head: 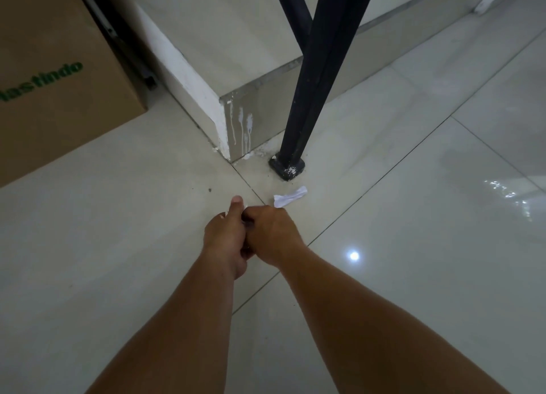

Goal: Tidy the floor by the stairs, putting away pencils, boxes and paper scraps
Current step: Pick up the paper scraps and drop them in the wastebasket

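Two bare forearms reach out over the glossy tiled floor [413, 216] and meet. The left grip [227, 240] and the right grip [273, 232] are pressed together. The left thumb [236, 204] points away from the body, and the right fingers are curled in against the left palm. Thin slivers of white show by the left thumb, but I cannot tell whether either grip holds anything or how tightly each is closed. Just past the right grip, slightly to its right, a crumpled white paper scrap [291, 196] lies on the floor, apart from both grips. A little beyond the scrap stands the paint-flecked foot [286, 167] of a black metal post [313, 83], which rises and leans away. Left of that foot, straight ahead of the grips, is the corner of the bottom step [236, 122], streaked with white paint drips. Well off to the far left of the left grip, a brown cardboard box [59, 98] with green lettering sits on the floor.
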